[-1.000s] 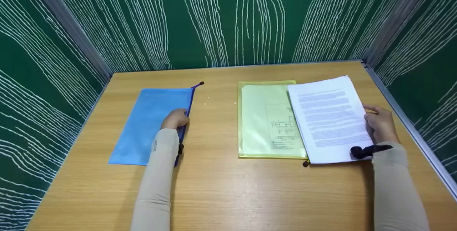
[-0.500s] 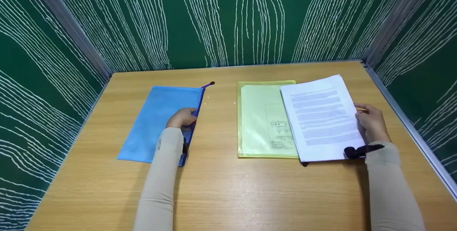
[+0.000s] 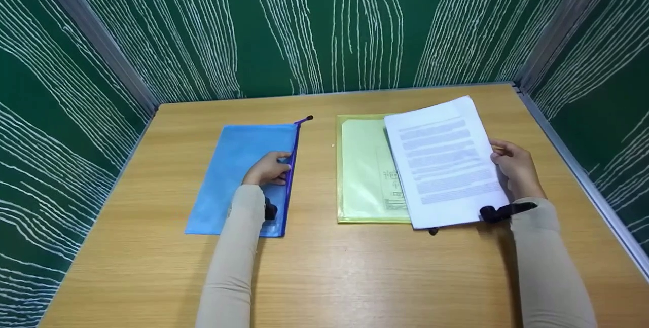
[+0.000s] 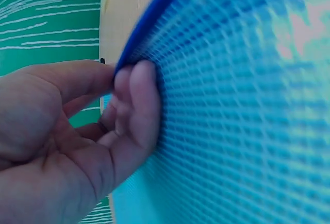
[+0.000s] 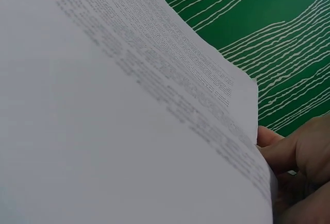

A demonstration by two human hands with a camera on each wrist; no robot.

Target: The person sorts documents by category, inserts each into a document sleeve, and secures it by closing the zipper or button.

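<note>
A blue mesh zip pouch (image 3: 228, 171) lies on the left side of the table. My left hand (image 3: 267, 169) pinches its dark-blue zip edge, seen close up in the left wrist view with the thumb and fingers at the blue rim (image 4: 149, 23). On the right, my right hand (image 3: 519, 170) grips the right edge of several printed sheets of paper (image 3: 446, 166). Those sheets are tilted over a yellow zip pouch (image 3: 361, 176) and cover its right part. In the right wrist view the thumb lies against the edge of the paper (image 5: 129, 131); some fingers are hidden behind it.
The wooden table (image 3: 324, 277) extends in front of both pouches. Green panels with white lines (image 3: 324, 29) rise behind and at both sides. The yellow pouch's dark zip pull (image 3: 433, 231) pokes out below the paper.
The blue pouch has shifted to the right with my left hand. My right hand has carried the paper leftward, farther over the yellow pouch, which stays in place.
</note>
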